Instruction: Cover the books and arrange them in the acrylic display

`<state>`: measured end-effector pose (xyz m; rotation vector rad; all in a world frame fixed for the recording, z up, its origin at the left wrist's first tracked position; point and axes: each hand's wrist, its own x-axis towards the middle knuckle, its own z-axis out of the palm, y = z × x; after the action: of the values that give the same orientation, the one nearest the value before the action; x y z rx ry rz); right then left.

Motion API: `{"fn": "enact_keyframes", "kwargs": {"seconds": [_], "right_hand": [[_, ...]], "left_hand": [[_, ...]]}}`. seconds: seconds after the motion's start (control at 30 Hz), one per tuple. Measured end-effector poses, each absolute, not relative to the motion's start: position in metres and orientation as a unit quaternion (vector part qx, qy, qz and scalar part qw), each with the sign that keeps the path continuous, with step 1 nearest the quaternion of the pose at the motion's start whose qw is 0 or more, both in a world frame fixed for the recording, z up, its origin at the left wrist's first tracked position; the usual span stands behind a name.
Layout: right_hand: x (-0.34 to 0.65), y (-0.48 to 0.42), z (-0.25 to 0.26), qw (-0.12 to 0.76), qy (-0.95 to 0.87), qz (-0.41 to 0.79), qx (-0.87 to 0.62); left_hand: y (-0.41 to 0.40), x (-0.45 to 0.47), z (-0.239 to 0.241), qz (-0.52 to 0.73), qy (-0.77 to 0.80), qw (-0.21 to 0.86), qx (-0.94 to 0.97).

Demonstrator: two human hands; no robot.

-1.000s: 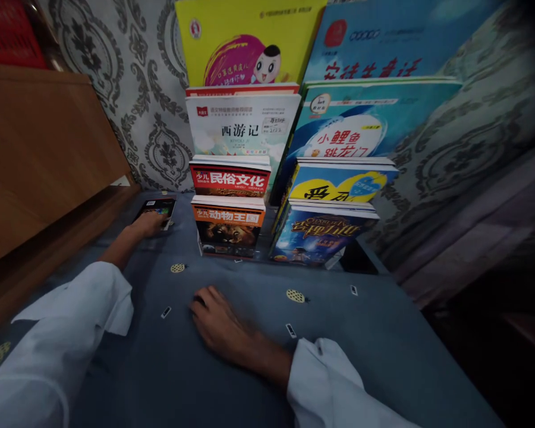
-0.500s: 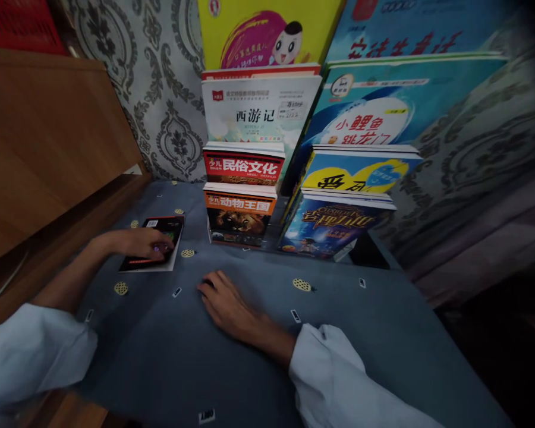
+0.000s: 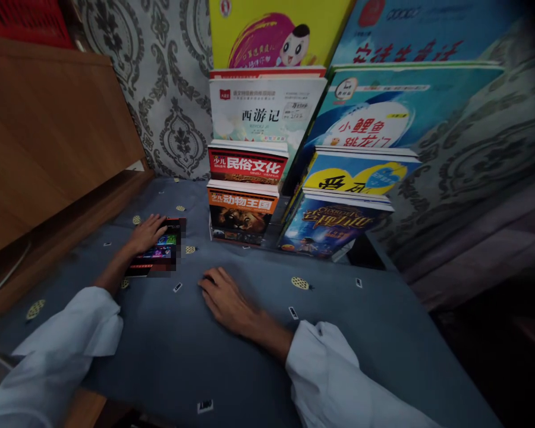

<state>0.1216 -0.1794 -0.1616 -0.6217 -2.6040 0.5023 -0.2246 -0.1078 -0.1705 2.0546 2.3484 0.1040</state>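
My left hand [image 3: 146, 232] lies with fingers spread flat on a small dark booklet [image 3: 164, 252] that rests on the blue-grey patterned cloth [image 3: 249, 356]. My right hand [image 3: 226, 300] rests palm down on the cloth in the middle, fingers stretched out, holding nothing. Just beyond both hands stands a tiered rack of children's books: an orange lion-cover book [image 3: 241, 215] in front on the left and a dark blue book [image 3: 334, 229] in front on the right, with taller books rising behind them.
A wooden headboard or cabinet side [image 3: 49, 137] runs along the left. Grey damask wallpaper [image 3: 173, 119] backs the rack. The cloth's front edge [image 3: 205, 407] is close to me, and the right side falls into dark shadow.
My left hand has slid on the booklet, which now lies slightly closer to the rack than half a second ago. My right hand has stayed flat in place. The view shifted a little.
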Motion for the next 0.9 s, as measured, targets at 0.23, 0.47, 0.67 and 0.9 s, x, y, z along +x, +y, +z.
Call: {"fn": "enact_keyframes", "kwargs": {"seconds": [0.23, 0.47, 0.67, 0.9], "right_hand": [[0.121, -0.179, -0.170, 0.232, -0.929, 0.166, -0.236], [0.123, -0.180, -0.175, 0.317, -0.895, 0.193, -0.247], [0.138, -0.187, -0.174, 0.305, -0.896, 0.188, -0.263], [0.188, -0.181, -0.175, 0.245, -0.893, 0.165, -0.340]], "left_hand": [[-0.128, -0.212, -0.175, 0.041, 0.734, 0.005, 0.678], [-0.175, -0.160, -0.176, 0.065, 0.686, 0.012, 0.724], [-0.204, -0.104, -0.183, 0.105, 0.630, 0.004, 0.770], [-0.207, -0.041, -0.187, 0.120, 0.600, 0.010, 0.791]]}}
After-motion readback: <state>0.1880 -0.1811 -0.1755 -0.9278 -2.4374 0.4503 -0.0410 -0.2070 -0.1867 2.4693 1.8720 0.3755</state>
